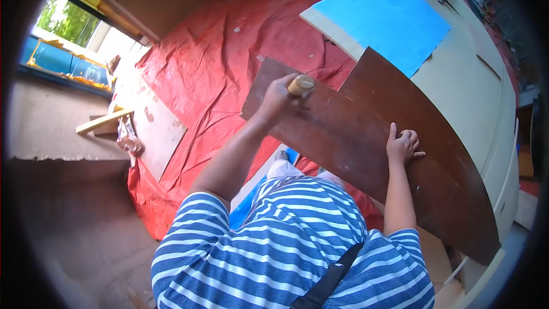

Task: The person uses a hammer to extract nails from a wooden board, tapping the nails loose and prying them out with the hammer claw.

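Note:
In the head view, a long brown wooden board [334, 129] lies slanted in front of my body, against a second brown panel with a curved outer edge [426, 109]. My left hand [277, 102] is wrapped around a short, pale wooden cylinder [301, 84] that looks like a handle. Its round end points up, and what lies below it is hidden. Over the board's far left part, this hand is near its upper edge. My right hand [402, 146] rests on the brown wood near the line between the two pieces, thumb and fingers apart.
A pale table [469, 91] carries a bright blue sheet [383, 20] and clutter at its far end. Wrinkled red sheeting [200, 74] covers the floor. To the left lie a stained pale board [154, 123] and a wooden strip [103, 121]. A large brown panel [166, 0] stands behind.

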A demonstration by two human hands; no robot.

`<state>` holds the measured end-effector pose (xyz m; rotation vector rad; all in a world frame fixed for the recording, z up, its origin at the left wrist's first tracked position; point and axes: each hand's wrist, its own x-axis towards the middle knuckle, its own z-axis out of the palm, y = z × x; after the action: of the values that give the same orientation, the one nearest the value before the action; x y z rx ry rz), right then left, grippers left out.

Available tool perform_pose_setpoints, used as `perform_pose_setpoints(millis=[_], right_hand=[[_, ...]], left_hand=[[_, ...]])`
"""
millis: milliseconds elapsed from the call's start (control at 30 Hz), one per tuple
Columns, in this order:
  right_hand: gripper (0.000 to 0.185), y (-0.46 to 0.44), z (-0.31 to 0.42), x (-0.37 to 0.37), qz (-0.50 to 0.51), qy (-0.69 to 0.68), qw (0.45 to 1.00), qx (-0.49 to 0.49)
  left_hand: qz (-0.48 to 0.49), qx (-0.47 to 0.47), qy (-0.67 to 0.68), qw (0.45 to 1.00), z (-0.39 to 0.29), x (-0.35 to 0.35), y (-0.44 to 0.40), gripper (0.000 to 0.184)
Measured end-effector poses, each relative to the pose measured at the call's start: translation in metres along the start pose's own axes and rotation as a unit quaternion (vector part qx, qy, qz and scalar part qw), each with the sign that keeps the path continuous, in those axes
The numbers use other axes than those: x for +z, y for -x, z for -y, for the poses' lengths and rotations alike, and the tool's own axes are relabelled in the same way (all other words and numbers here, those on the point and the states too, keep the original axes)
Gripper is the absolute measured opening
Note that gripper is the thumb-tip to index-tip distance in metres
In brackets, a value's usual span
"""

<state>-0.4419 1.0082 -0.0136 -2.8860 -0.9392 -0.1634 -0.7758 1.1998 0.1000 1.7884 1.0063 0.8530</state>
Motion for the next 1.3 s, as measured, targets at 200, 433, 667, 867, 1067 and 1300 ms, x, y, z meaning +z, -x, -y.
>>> perform_pose_setpoints(millis=[200,433,667,867,1067,1300], right_hand=[[0.057,-0.003,-0.002,0.014,-0.026,0.005,1.0,0.007],[0.058,-0.001,0.004,0.001,0.018,0.034,0.999,0.017],[0.061,-0.003,0.001,0.003,0.021,0.029,0.999,0.024],[0.065,-0.001,0.007,-0.01,0.063,0.033,0.997,0.033],[0.066,-0.005,0.005,-0.016,0.086,0.028,0.995,0.042],[0.059,-0.005,0.001,0.002,0.027,0.02,0.999,0.035]], left_hand=[[0.048,-0.031,-0.027,0.998,-0.022,0.017,-0.005,0.017],[0.016,-0.047,-0.017,0.999,0.004,-0.013,-0.014,0.021],[0.053,0.001,-0.03,0.998,-0.006,-0.01,-0.023,0.025],[0.161,0.069,-0.031,0.984,-0.026,-0.005,-0.017,0.022],[-0.118,-0.049,0.415,0.901,0.069,-0.114,-0.041,0.017],[-0.099,0.049,0.154,0.982,0.058,-0.133,-0.029,0.022]])
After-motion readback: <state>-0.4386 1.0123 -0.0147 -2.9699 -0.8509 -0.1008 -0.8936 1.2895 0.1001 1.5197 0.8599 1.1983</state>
